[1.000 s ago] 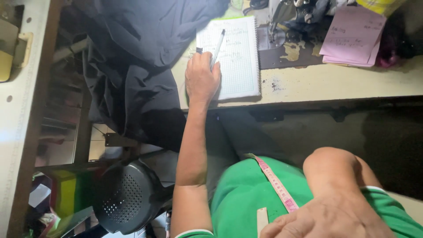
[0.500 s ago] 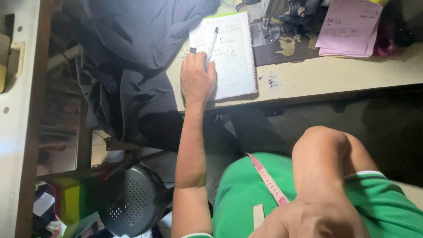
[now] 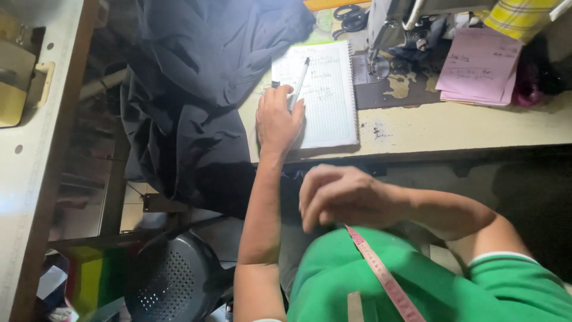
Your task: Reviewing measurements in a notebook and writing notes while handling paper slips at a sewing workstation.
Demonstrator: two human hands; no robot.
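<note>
As the head camera looks down over a cluttered sewing bench, the holdings run as follows, largest first.

Work table (image 3: 453, 128): one, pale top, stained near the machine; it bears everything listed below except the basket and the tape.
Dark cloth (image 3: 196, 89): one large piece, draped over the table's left end and hanging to the floor, its edge touching the notebook's left side.
Plastic basket (image 3: 173, 277): one, dark and perforated, on the floor below the cloth.
Sewing machine (image 3: 396, 27): one, only its lower end in view, just beyond the notebook.
Notebook (image 3: 330, 101): one, spiral-bound, squared paper, lying open and flat at the table's near edge.
Pink papers (image 3: 479, 68): one small stack, well right of the notebook.
Left hand (image 3: 279, 119): one, resting on the notebook's left edge, fingers curled closed around the pen.
Right hand (image 3: 342, 197): one, raised over the lap, fingers loosely bent, gripping nothing visible.
Measuring tape (image 3: 381, 274): one, pink, lying across the green shirt.
Scissors (image 3: 351, 18): one pair, dark, at the far edge.
Pen (image 3: 299, 80): one, white, tip pointing away over the page.
Risk, as judged: the notebook sits close to the table's edge, so a push could tip it off; the hanging cloth could drag across the page.
</note>
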